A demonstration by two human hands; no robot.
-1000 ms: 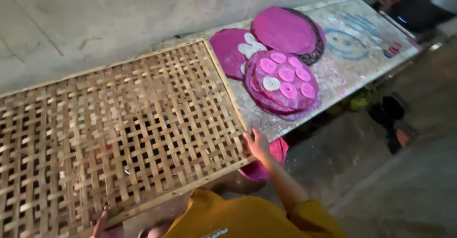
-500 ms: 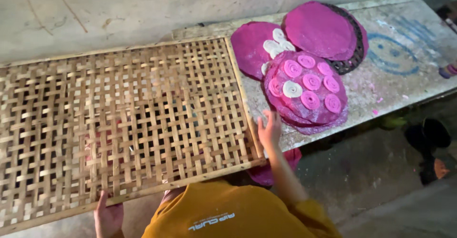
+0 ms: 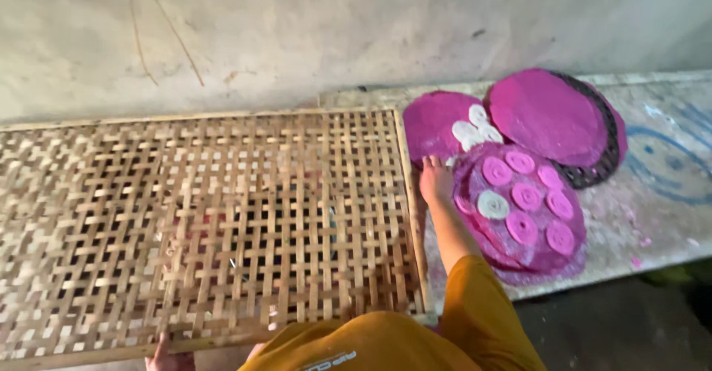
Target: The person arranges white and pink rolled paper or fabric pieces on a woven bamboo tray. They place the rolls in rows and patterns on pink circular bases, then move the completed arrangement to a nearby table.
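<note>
Gripping point, left: left hand [image 3: 167, 355] at the near edge of the woven bamboo tray [image 3: 208, 222], fingers curled over the frame; only part of the hand shows at the bottom of the view.
Tray: large, flat, open lattice lying on the table [image 3: 667, 215], its far edge near the wall [image 3: 334, 30]; nothing rests on it.
Tray position: covers the left and middle of the table; its right edge runs just beside the pink stacks.
Right hand: right hand [image 3: 436, 182] laid flat, fingers narrow and together, against the tray's right frame; its fingertips are at the edge of the near pink round mat [image 3: 519, 215], and contact cannot be confirmed.
Near mat contents: small pink discs [image 3: 523, 226] laid apart, one white disc [image 3: 492, 204] among them.
Rear left mat [image 3: 434, 122]: pink, carries a few white pieces [image 3: 476, 130] at its right edge.
Rear right mat [image 3: 545, 115]: pink top, bare, sitting on a dark ribbed round base [image 3: 602, 156].
Sleeve: orange, on the right arm.
</note>
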